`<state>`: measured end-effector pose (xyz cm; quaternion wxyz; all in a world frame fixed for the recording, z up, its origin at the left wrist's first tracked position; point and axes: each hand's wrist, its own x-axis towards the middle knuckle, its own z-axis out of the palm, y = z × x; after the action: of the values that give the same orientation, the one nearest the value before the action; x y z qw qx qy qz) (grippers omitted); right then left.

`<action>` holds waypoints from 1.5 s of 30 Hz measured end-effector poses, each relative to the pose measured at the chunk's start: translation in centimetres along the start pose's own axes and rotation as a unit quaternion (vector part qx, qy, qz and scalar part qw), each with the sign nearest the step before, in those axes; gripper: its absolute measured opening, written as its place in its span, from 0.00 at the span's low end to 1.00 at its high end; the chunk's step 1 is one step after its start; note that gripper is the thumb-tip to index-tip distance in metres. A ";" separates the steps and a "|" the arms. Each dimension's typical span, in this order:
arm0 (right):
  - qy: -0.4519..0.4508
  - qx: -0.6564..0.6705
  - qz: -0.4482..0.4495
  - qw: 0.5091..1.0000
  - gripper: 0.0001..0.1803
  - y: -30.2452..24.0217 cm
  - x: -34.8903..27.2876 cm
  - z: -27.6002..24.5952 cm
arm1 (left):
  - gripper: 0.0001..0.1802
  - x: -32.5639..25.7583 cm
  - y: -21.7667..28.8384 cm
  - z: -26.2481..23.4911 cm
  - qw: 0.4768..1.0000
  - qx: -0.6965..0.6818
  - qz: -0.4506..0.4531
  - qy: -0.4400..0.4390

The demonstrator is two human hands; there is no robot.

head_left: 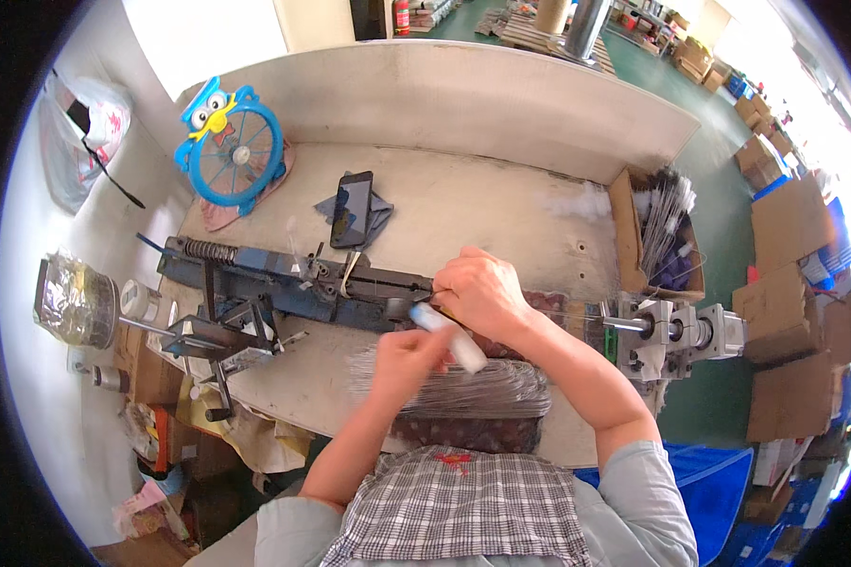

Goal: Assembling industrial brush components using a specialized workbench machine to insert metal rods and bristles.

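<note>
My left hand is closed, fingertips pinched together, in front of a long dark metal bench fixture. At its fingertips is a small white tube-like thing with a blue end, smeared by motion; I cannot tell which hand bears it. My right hand is closed with bent fingers over the right end of the fixture; what its fingertips grip is hidden. Just below both hands lies a thick bundle of thin metal wires on a dark reddish patterned cloth.
A black phone rests on a grey cloth behind the fixture, beside a blue cartoon-shaped fan. At right stand a carton of wires and a metal shaft mechanism. A cranked metal frame juts out at left. A low panel borders the back.
</note>
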<state>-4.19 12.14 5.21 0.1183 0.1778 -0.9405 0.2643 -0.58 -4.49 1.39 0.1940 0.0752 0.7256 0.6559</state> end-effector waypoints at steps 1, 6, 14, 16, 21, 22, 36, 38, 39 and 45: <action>-0.013 -0.016 0.010 1.000 0.05 -0.4 0.1 -0.3 | 0.29 0.6 -1.5 -0.1 0.953 0.287 -0.063 0.073; -0.017 -0.026 -0.013 0.999 0.05 0.1 -0.2 -0.5 | 0.27 1.6 -4.4 0.0 0.973 0.213 -0.025 0.082; 0.090 0.040 -0.087 0.991 0.10 -0.1 -6.0 -2.1 | 0.07 1.1 -4.3 3.5 0.965 -0.263 0.000 0.007; 0.086 0.019 -0.112 0.990 0.16 0.7 -7.2 0.5 | 0.11 1.4 -3.9 3.1 0.986 -0.157 -0.028 0.057; 0.046 -0.039 0.007 0.998 0.16 2.5 -5.9 5.4 | 0.23 1.8 -5.0 -0.4 0.978 0.205 0.036 0.032; 0.020 -0.017 0.003 1.000 0.16 2.1 -5.9 4.8 | 0.24 1.5 -5.5 -1.1 0.975 0.221 0.024 0.029; -0.084 0.121 0.080 0.986 0.20 1.4 -6.6 0.9 | 0.10 -4.0 -9.4 -16.1 0.854 -0.412 -0.129 0.292; -0.079 0.100 0.050 0.991 0.20 1.1 -7.0 0.3 | 0.09 -3.8 -9.5 -15.8 0.848 -0.421 -0.124 0.296; -0.080 0.095 0.053 0.991 0.20 0.7 -7.1 -0.3 | 0.08 -3.6 -9.5 -15.6 0.835 -0.435 -0.115 0.318; 0.079 0.006 -0.031 0.996 0.09 0.3 -6.7 -4.9 | 0.07 -3.1 -8.0 -8.2 0.938 -0.234 0.028 0.255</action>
<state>2.38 16.80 7.07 0.1995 0.1861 -0.9207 0.2789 0.27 -14.18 -5.40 -0.0041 -0.1214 0.5745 0.8094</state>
